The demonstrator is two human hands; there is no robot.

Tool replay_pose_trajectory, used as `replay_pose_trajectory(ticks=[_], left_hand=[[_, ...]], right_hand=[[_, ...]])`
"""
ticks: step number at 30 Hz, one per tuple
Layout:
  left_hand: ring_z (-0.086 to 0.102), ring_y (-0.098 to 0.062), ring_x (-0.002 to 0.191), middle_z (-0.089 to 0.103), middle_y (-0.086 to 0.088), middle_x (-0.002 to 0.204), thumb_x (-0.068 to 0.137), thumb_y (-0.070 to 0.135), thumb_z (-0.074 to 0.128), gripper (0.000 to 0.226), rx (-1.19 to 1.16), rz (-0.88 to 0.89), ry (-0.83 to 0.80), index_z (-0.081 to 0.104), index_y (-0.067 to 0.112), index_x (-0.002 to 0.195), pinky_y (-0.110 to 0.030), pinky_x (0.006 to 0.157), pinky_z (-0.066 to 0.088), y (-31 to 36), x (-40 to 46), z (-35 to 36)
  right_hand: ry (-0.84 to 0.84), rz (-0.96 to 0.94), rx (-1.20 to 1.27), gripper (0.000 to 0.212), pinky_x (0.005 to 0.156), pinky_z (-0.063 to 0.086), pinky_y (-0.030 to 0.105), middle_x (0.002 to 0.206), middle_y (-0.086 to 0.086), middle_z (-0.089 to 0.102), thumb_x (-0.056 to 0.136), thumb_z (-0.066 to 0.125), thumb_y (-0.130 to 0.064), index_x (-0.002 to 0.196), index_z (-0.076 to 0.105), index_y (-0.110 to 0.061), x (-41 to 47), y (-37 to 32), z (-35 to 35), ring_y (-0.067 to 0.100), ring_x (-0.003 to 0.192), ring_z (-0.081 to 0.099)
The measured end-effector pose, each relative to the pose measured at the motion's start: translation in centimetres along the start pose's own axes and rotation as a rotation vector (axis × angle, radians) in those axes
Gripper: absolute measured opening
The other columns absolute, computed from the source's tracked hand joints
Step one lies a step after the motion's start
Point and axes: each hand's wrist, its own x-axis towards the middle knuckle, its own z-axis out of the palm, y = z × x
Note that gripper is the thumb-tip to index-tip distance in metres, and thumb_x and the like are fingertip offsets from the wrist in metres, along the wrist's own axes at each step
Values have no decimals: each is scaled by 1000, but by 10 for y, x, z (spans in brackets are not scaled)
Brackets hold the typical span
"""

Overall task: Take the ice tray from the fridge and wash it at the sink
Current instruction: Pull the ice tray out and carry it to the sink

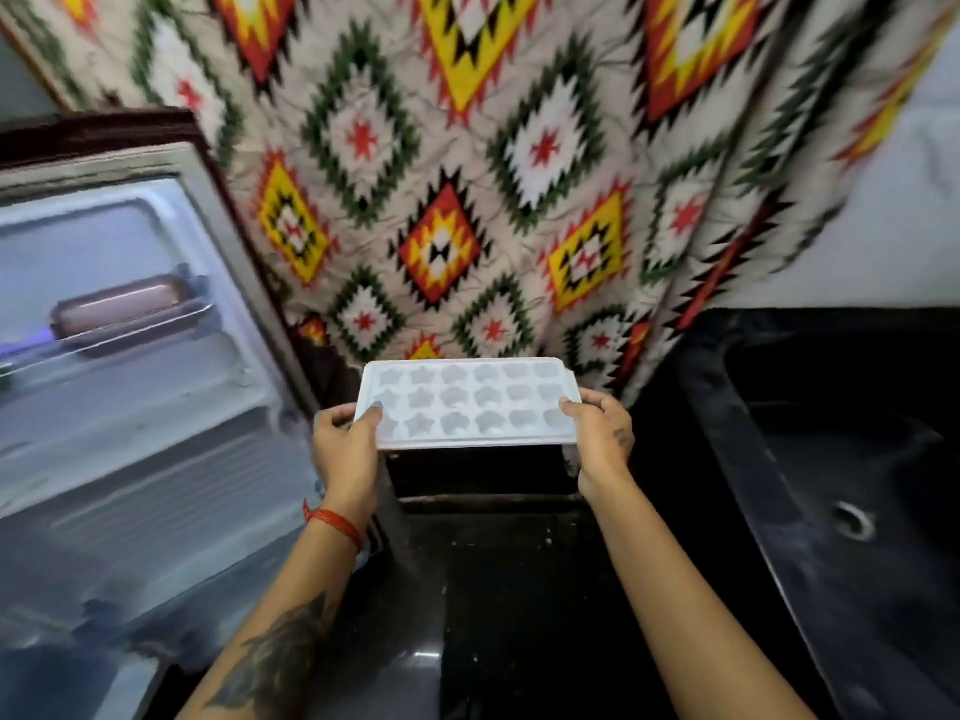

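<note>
A patterned cloth (467, 163) fills the far side of the scene, hanging in folds, with diamonds in green, red, yellow and black on a pale ground. At the left stands the open fridge door (119, 356), its pale inner face turned toward the viewer, with a shelf rail holding a blurred oblong thing that cannot be made out. At the right lies the black sink (841, 459), a deep dark basin with a round metal drain (854, 521) near its middle. Between door and sink, in the near middle, runs a dark, glossy bench (498, 589) with pale specks on it.

The ice tray (467, 402) is held in the air at the centre of the scene, above the far end of the bench, just in front of the cloth's lower edge, left of the sink and right of the fridge door. It is white, roughly level, its long side running left to right, with rows of star-like and flower-like moulds facing up.

The left hand (345, 444) grips the tray's left end, thumb on top and fingers curled underneath. The right hand (600, 433) holds the right end the same way, thumb pressed on the top rim, fingers wrapped below. A red thread band (335, 522) circles the left wrist, and a dark tattoo (275, 657) marks the left forearm.
</note>
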Motion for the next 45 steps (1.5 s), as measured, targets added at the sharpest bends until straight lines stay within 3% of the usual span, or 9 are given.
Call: replay_pose_trajectory(ticks=[2, 6, 10, 14, 21, 33, 39, 45], left_hand=[[56, -21, 89, 58, -2, 94, 84, 22, 67, 23, 19, 2, -52, 51, 13, 98, -36, 84, 47, 5, 1, 29], [55, -22, 89, 58, -4, 100, 85, 23, 65, 23, 62, 19, -201, 53, 10, 100, -32, 75, 42, 15, 3, 78], [61, -26, 90, 64, -10, 102, 86, 24, 65, 31, 81, 59, -403, 59, 4, 109, -31, 71, 46, 21, -3, 124], [60, -20, 77, 63, -7, 93, 88, 22, 63, 18, 93, 77, -569, 59, 9, 99, -33, 69, 49, 26, -26, 167], [59, -23, 87, 61, -4, 94, 88, 24, 62, 10, 133, 70, -783, 57, 16, 92, -38, 77, 50, 20, -75, 244], [63, -27, 89, 63, -9, 98, 91, 37, 57, 21, 170, 48, -963, 58, 17, 89, -39, 75, 55, -8, -171, 354], [64, -29, 93, 64, -6, 96, 90, 44, 56, 23, 224, 46, -1026, 56, 24, 80, -52, 82, 55, -14, -207, 390], [65, -27, 93, 65, -7, 99, 91, 43, 55, 24, 231, 10, -1095, 57, 20, 87, -50, 82, 56, -14, -231, 424]], right_hand=[[67, -9, 42, 17, 65, 43, 24, 88, -5, 62, 82, 66, -13, 99, 65, -16, 12, -5, -14, 11, 78, 57], [200, -9, 116, 19, 62, 44, 22, 91, -2, 65, 80, 67, -11, 99, 67, -13, 27, -13, -39, 8, 75, 59], [324, -15, 161, 16, 78, 51, 31, 94, -2, 68, 78, 68, -13, 94, 67, -17, 36, -16, -66, 16, 88, 63], [462, -12, 186, 13, 87, 53, 42, 95, -1, 69, 75, 69, -18, 85, 66, -25, 40, -17, -100, 20, 91, 65], [658, -21, 270, 10, 77, 47, 28, 83, -9, 63, 81, 66, -15, 90, 64, -19, 49, -20, -171, 13, 84, 60], [830, 14, 325, 16, 67, 43, 21, 90, -7, 62, 83, 65, -17, 98, 62, -15, 81, -16, -289, 9, 82, 58], [904, 43, 322, 15, 77, 47, 27, 96, -2, 64, 81, 66, -18, 96, 63, -17, 89, -15, -331, 15, 89, 61], [943, 60, 302, 16, 77, 46, 27, 99, -2, 63, 83, 65, -20, 99, 62, -18, 102, -21, -360, 14, 90, 60]])
